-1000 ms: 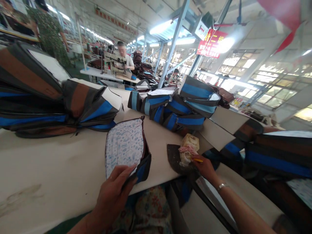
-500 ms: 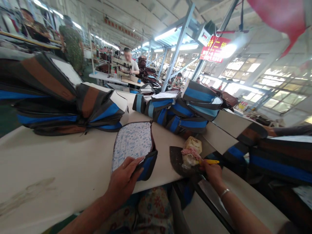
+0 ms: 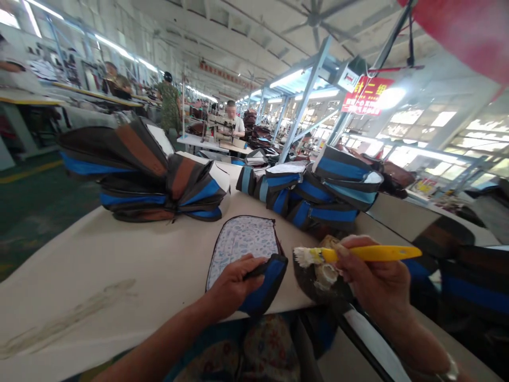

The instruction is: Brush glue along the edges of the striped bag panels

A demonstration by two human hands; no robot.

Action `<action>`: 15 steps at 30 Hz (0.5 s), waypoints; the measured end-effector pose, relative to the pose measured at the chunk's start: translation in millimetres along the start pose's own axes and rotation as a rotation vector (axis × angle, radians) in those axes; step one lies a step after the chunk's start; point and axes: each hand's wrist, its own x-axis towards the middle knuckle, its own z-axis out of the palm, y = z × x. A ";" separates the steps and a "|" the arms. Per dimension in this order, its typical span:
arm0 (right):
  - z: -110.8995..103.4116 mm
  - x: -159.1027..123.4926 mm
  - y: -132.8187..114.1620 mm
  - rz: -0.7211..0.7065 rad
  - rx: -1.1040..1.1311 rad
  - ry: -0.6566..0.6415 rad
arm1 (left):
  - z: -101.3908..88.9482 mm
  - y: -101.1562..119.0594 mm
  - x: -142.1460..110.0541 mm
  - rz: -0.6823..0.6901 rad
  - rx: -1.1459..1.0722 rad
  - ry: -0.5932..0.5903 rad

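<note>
My left hand (image 3: 238, 281) is closed on the near edge of a bag piece (image 3: 248, 236) with a white, blue-patterned lining and a blue and dark grey side. The piece lies on the pale table, its near edge lifted and folded in my fingers. A yellow-handled brush (image 3: 369, 253) with whitish bristles is pinched in my right hand (image 3: 376, 281), its bristles pointing left. Beneath the brush stands a crusted glue container (image 3: 326, 277) on a dark scrap piece (image 3: 303, 278). The container is partly hidden by my right hand.
Blue, brown and grey bag pieces (image 3: 159, 180) are heaped at the left back of the table (image 3: 99, 260). Another pile of blue bag pieces (image 3: 330, 185) stands behind the container. More dark pieces (image 3: 473, 276) lie at right. People work at sewing machines farther off.
My right hand has raised the brush out of the container and brought it closer. My left hand still grips the bag piece. The whole view has swung left.
</note>
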 end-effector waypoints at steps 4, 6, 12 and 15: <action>34.0 -2.7 -9.2 -0.268 0.010 -0.174 | -4.3 9.8 -6.4 0.010 -0.046 -0.009; 39.9 -1.1 -0.5 -0.352 -0.054 -0.223 | -6.5 12.3 -9.6 0.024 -0.076 0.003; 28.0 -0.3 11.1 -0.411 -0.228 -0.167 | -13.9 17.3 -16.4 0.011 -0.159 0.050; 34.0 -7.5 -3.0 -0.448 -0.178 -0.155 | -13.1 19.9 -17.3 -0.011 -0.205 0.048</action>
